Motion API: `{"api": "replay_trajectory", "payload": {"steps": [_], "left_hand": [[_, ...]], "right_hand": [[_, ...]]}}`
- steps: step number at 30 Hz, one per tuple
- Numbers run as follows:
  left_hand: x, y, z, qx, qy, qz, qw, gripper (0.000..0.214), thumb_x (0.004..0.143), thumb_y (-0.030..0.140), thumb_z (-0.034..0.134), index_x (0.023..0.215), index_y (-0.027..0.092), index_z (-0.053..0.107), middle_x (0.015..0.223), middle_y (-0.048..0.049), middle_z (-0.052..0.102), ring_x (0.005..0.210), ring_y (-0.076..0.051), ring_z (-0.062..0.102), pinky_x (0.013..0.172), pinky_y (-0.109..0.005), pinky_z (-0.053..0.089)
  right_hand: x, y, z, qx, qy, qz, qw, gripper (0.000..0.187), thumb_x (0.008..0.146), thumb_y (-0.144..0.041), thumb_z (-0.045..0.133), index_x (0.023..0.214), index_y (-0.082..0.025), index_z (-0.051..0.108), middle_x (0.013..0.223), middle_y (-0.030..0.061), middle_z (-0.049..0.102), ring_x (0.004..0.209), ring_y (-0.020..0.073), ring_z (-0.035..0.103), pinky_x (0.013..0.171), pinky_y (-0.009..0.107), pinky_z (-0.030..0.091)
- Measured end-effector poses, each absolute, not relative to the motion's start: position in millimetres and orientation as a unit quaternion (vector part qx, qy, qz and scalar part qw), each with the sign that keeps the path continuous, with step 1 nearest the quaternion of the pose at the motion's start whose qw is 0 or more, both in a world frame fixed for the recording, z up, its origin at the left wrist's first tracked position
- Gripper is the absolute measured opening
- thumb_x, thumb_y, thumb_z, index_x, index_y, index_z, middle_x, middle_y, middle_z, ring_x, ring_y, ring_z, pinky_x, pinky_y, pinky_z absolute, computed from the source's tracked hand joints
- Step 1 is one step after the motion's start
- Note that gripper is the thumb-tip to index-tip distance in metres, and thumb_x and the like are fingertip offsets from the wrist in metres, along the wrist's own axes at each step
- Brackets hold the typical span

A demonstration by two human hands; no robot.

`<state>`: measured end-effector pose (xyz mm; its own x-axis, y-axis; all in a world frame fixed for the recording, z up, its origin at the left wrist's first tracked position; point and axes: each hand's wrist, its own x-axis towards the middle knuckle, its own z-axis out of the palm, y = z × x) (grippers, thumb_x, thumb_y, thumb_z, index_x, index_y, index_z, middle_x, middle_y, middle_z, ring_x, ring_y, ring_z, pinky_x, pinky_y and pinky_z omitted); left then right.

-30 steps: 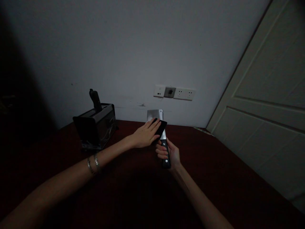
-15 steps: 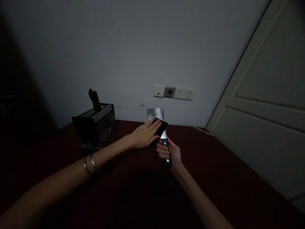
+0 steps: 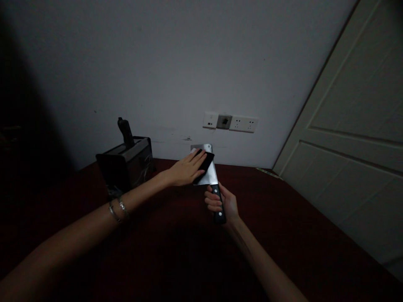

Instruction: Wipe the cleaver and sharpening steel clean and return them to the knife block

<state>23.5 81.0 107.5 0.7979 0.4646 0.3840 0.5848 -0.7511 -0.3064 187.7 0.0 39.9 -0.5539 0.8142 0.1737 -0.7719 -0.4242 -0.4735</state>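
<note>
A cleaver [image 3: 212, 174] with a broad, shiny blade is held up over the table, its blade pointing away from me. My right hand [image 3: 228, 204] is closed around its black, riveted handle [image 3: 219, 212]. With fingers laid long and nearly flat, my left hand [image 3: 186, 170] holds a black cloth [image 3: 208, 161] against the face of the blade. The hand and cloth hide much of the blade's middle and left. Its far end, with a small hole in the corner, shows beyond the fingertips.
On the left of the dark red table [image 3: 252, 193] stands a knife block [image 3: 126, 161] with a black handle [image 3: 125, 132] sticking up from it. Behind are a pale wall with sockets [image 3: 242, 123] and, at right, a white panelled door [image 3: 352, 126]. The light is dim.
My left hand and the cloth have slid a little left and away along the blade, baring the part near the handle. The cleaver has shifted slightly left, still in my right hand.
</note>
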Motion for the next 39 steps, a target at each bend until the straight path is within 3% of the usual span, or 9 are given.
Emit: {"api": "replay_trajectory", "payload": {"steps": [4,11,19,23,28,34,39], "left_hand": [[30,67,104,-0.936,-0.244,-0.142,0.211,0.059,0.092,0.041,0.018,0.141,0.01,0.01,0.149,-0.0084,0.007,0.136,-0.022,-0.003,0.111,-0.036,0.01],[19,120,127,-0.905,-0.344,-0.149,0.199,0.061,0.092,0.04,0.015,0.138,0.0,0.017,0.146,-0.0174,0.016,0.136,-0.023,0.006,0.11,-0.036,0.012],[43,67,105,-0.937,-0.231,-0.135,0.223,0.059,0.092,0.042,0.017,0.14,0.007,0.018,0.148,-0.0102,0.014,0.136,-0.021,0.002,0.11,-0.034,0.008],[41,85,114,-0.929,-0.263,-0.142,0.219,0.06,0.092,0.042,0.017,0.139,0.005,0.019,0.147,-0.0126,0.016,0.136,-0.022,0.004,0.11,-0.034,0.01],[34,112,121,-0.902,-0.353,-0.15,0.199,0.061,0.092,0.04,0.016,0.139,0.0,0.016,0.147,-0.017,0.013,0.136,-0.025,0.005,0.11,-0.037,0.011],[45,69,101,-0.936,-0.272,-0.112,0.194,0.062,0.091,0.042,0.019,0.14,0.004,0.015,0.148,-0.0134,0.009,0.136,-0.024,-0.002,0.11,-0.036,0.008],[43,69,107,-0.936,-0.282,-0.106,0.181,0.064,0.091,0.044,0.021,0.141,0.005,0.01,0.149,-0.0122,0.004,0.136,-0.024,-0.004,0.11,-0.035,0.008]], "right_hand": [[189,-1,40,-0.036,-0.263,0.838,0.477,0.03,0.088,-0.032,0.036,0.073,-0.01,0.05,0.051,-0.0082,0.027,0.037,0.0015,0.018,0.03,0.008,0.02],[177,-2,32,-0.022,-0.264,0.863,0.429,0.03,0.087,-0.033,0.038,0.072,-0.01,0.051,0.05,-0.0081,0.028,0.037,0.0016,0.019,0.03,0.008,0.021],[185,1,35,-0.026,-0.249,0.852,0.46,0.031,0.087,-0.033,0.036,0.072,-0.01,0.05,0.05,-0.0083,0.028,0.037,0.0015,0.018,0.03,0.007,0.02],[178,0,31,-0.025,-0.267,0.858,0.438,0.031,0.087,-0.034,0.037,0.072,-0.01,0.05,0.05,-0.0083,0.027,0.037,0.0017,0.017,0.029,0.007,0.02],[175,1,29,-0.023,-0.275,0.865,0.42,0.032,0.087,-0.035,0.038,0.071,-0.01,0.051,0.05,-0.0083,0.027,0.037,0.0017,0.016,0.029,0.008,0.022],[186,4,34,-0.041,-0.255,0.844,0.471,0.034,0.088,-0.033,0.035,0.07,-0.01,0.052,0.05,-0.0079,0.028,0.037,0.002,0.017,0.029,0.008,0.022],[184,3,34,-0.04,-0.268,0.843,0.465,0.033,0.087,-0.034,0.037,0.07,-0.01,0.052,0.05,-0.008,0.028,0.037,0.002,0.017,0.029,0.008,0.023]]}}
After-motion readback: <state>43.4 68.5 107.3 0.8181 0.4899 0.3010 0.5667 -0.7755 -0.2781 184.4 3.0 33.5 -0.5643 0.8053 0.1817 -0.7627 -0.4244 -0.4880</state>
